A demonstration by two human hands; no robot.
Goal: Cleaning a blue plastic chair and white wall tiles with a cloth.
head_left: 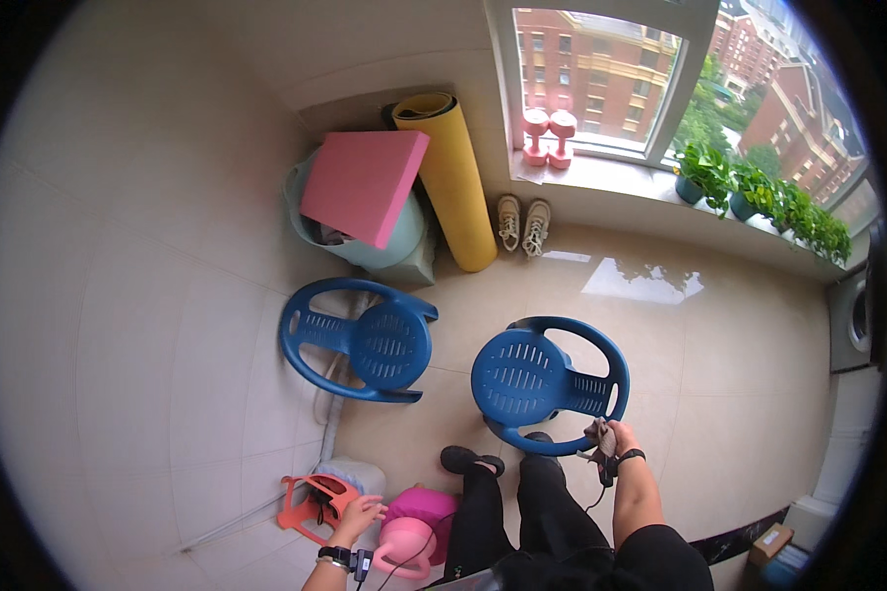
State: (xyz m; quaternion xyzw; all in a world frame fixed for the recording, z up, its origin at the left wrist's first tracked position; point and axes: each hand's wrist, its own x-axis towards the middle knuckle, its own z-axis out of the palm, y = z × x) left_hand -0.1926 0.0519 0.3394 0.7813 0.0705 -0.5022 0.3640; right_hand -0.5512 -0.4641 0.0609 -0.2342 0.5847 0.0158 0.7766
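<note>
My right hand (pixel 623 439) is closed round a crumpled grey-brown cloth (pixel 599 439), which is at the arm of a blue plastic chair (pixel 518 378) with a slotted seat. That chair stands in front of me, its backrest toward the right. Lower left, my left hand (pixel 362 514) is open with its fingers apart. It hovers by an orange-red plastic frame (pixel 296 522), perhaps a small seat, and I cannot tell whether they touch. Beside the hand are a pink watering can (pixel 404 544) and a magenta rounded thing (pixel 426 504). A second blue chair (pixel 389 345) stands left of the first.
A pink block (pixel 360 182) lies on a pale blue tub (pixel 399 241), beside a rolled yellow mat (pixel 448 187). Shoes (pixel 535 229) stand below the windowsill, which holds pink dumbbells (pixel 562 138) and potted plants (pixel 749 187). At the far right is a washing machine (pixel 849 315).
</note>
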